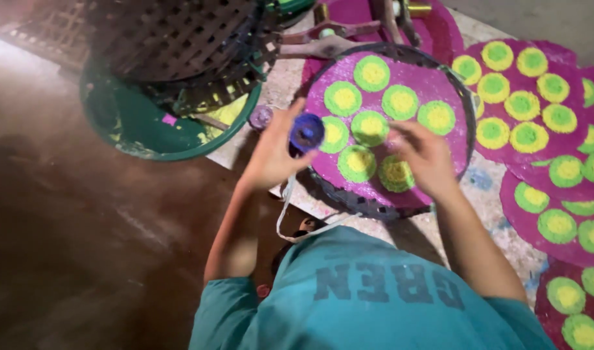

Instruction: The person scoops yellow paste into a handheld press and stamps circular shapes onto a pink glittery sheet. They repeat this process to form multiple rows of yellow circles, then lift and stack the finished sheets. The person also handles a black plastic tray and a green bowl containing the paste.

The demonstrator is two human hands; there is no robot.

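Observation:
My left hand (274, 150) is shut on a small round blue container (307, 131), held above the left rim of a round sieve frame (368, 202). Inside the frame lies a magenta disc (433, 84) patterned with several green circles with yellow centres. My right hand (425, 155) hovers over the lower right part of that disc, fingers pinched together; whether it holds anything is not visible. A teal shirt fills the bottom of the view.
A green tub (141, 139) with a dark woven basket (180, 45) on top stands at the upper left. More magenta discs with green and yellow circles (543, 129) cover the floor on the right. Brown floor (83, 227) lies to the left.

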